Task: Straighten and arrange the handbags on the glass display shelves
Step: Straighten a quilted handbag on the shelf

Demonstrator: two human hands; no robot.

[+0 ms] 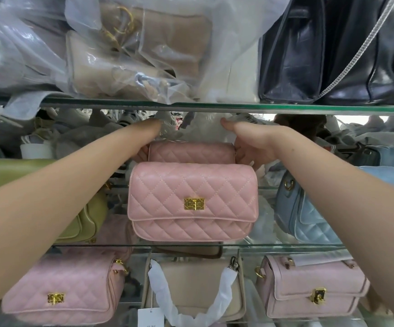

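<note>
Print on one white tag (147,317) at bottom centre too small to read; dark lettering on plastic wrap (250,118) beside the right thumb blurred. Four pink bags in plain view. Two at centre frame on the middle glass shelf (285,247): front pink bag (192,201) upright, rear pink bag (191,152) just behind it, higher in frame. Right hand (255,140) cupped on the right end of the rear pink bag, fingers (243,159) curled round it, thumb raised against the plastic. Left hand (147,135) at the opposite end, fingers mostly hidden, grip impossible to tell. Two more below: lower-left pink bag (61,291) and lower-right pink bag (314,291). Three gold clasps counted, one on the front bag and one on each lower bag. One beige bag (191,291) between the lower pair, strap wrapped in white paper. One green bag (26,175) at left, one blue bag (309,220) at right. On the top glass shelf (285,107), plastic-wrapped beige bags (132,55) and black bags (332,55), count unclear.
</note>
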